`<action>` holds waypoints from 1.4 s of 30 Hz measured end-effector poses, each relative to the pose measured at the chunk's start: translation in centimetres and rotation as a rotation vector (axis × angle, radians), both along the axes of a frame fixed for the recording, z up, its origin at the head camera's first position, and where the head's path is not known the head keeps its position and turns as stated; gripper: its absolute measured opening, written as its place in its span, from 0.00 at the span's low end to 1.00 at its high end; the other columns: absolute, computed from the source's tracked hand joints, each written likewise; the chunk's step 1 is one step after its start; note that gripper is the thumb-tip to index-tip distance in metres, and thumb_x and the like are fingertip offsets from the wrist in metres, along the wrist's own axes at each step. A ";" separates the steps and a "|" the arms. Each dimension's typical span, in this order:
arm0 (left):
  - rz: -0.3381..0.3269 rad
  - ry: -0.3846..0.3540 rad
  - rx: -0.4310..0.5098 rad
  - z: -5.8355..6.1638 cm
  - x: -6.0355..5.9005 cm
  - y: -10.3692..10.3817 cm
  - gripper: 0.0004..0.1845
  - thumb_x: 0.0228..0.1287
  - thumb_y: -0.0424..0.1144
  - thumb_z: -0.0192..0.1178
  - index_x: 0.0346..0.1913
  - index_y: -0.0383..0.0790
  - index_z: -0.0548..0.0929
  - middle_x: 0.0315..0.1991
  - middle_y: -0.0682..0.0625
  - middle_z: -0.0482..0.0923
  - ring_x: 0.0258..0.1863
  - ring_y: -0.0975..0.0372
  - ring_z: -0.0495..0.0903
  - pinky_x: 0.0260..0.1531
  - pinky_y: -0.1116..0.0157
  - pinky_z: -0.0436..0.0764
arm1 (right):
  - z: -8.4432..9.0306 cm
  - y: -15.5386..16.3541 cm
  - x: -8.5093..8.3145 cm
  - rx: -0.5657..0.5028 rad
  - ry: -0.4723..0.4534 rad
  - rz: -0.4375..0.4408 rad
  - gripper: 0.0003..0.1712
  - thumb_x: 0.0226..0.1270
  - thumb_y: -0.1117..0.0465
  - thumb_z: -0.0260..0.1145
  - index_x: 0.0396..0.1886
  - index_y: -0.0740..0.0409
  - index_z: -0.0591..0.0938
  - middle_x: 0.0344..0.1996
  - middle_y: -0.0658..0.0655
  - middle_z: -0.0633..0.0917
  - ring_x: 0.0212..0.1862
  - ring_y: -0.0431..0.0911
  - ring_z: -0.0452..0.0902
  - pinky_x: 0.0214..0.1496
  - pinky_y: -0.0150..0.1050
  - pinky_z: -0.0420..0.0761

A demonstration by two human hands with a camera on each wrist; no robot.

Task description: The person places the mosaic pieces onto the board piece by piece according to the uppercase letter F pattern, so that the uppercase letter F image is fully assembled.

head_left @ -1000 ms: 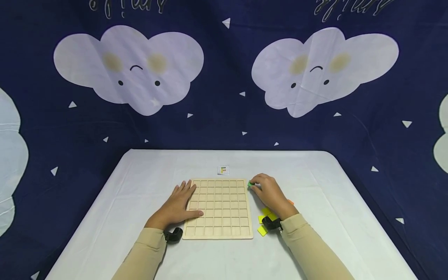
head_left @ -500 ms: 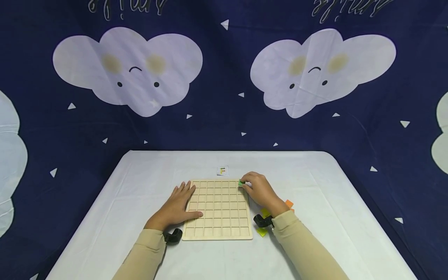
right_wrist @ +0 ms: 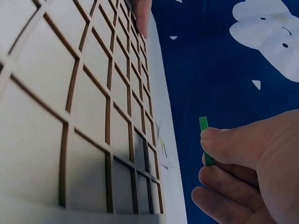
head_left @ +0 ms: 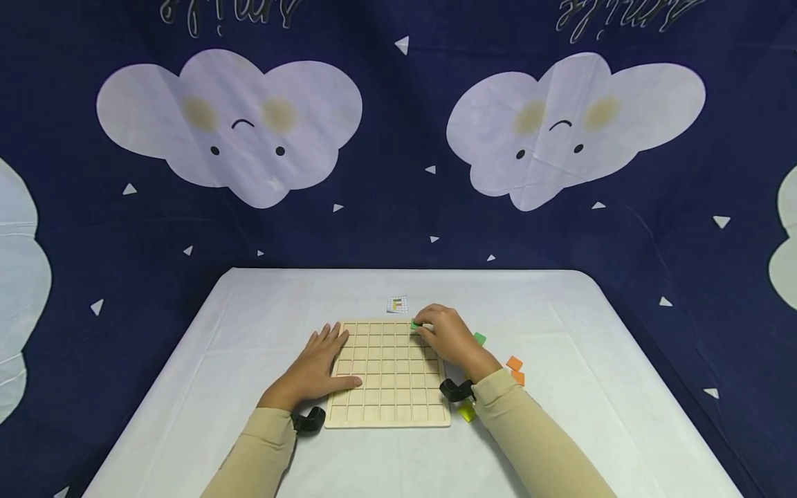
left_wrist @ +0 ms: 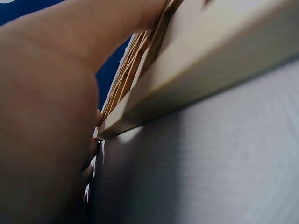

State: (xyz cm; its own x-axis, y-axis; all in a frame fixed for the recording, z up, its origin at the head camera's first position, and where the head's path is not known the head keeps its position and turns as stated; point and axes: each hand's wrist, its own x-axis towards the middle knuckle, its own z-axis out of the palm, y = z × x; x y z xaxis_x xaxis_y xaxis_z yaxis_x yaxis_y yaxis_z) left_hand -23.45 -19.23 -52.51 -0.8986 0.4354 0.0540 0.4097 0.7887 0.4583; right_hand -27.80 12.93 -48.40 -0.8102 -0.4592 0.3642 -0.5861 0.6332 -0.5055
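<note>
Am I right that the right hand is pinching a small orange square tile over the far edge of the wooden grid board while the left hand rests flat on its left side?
Not quite: the small square tile pinched by the right hand is green, not orange, as the right wrist view shows. The orange tiles lie on the white table. The rest holds: it is over the far edge of the wooden grid board, and the left hand rests flat on its left side.

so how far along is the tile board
Barely begun: no cell of the board that shows holds a tile. In hand: the right hand pinches a green tile over the far row, while the left hand rests on the board's edge. Left: a green, orange and yellow tile beside it.
</note>
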 end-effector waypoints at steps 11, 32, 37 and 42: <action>-0.003 0.007 -0.001 0.0 0.0 -0.1 0.62 0.58 0.71 0.68 0.81 0.29 0.60 0.82 0.32 0.50 0.81 0.39 0.44 0.79 0.44 0.42 | -0.3 -1.4 -0.2 0.012 0.006 0.035 0.06 0.68 0.69 0.75 0.44 0.62 0.91 0.47 0.55 0.88 0.53 0.50 0.85 0.56 0.43 0.85; -0.001 -0.009 -0.010 0.1 0.1 0.1 0.62 0.58 0.72 0.67 0.81 0.29 0.60 0.82 0.33 0.49 0.82 0.40 0.43 0.79 0.44 0.42 | -0.8 -3.4 -0.1 0.044 -0.026 0.084 0.06 0.71 0.68 0.74 0.46 0.61 0.90 0.48 0.55 0.87 0.52 0.49 0.85 0.54 0.38 0.85; -0.001 -0.009 -0.019 0.1 0.1 -0.1 0.62 0.60 0.72 0.66 0.82 0.30 0.59 0.82 0.33 0.48 0.82 0.41 0.43 0.79 0.45 0.42 | -1.0 -4.0 0.0 0.046 -0.047 0.089 0.07 0.72 0.67 0.73 0.47 0.60 0.91 0.48 0.54 0.88 0.52 0.47 0.85 0.55 0.38 0.85; 0.001 -0.008 -0.013 0.1 0.1 -0.1 0.62 0.60 0.73 0.66 0.82 0.30 0.59 0.82 0.33 0.48 0.82 0.41 0.43 0.79 0.45 0.42 | -1.1 -4.5 0.0 0.041 -0.037 0.096 0.07 0.70 0.67 0.74 0.46 0.60 0.91 0.47 0.54 0.88 0.53 0.48 0.85 0.57 0.40 0.84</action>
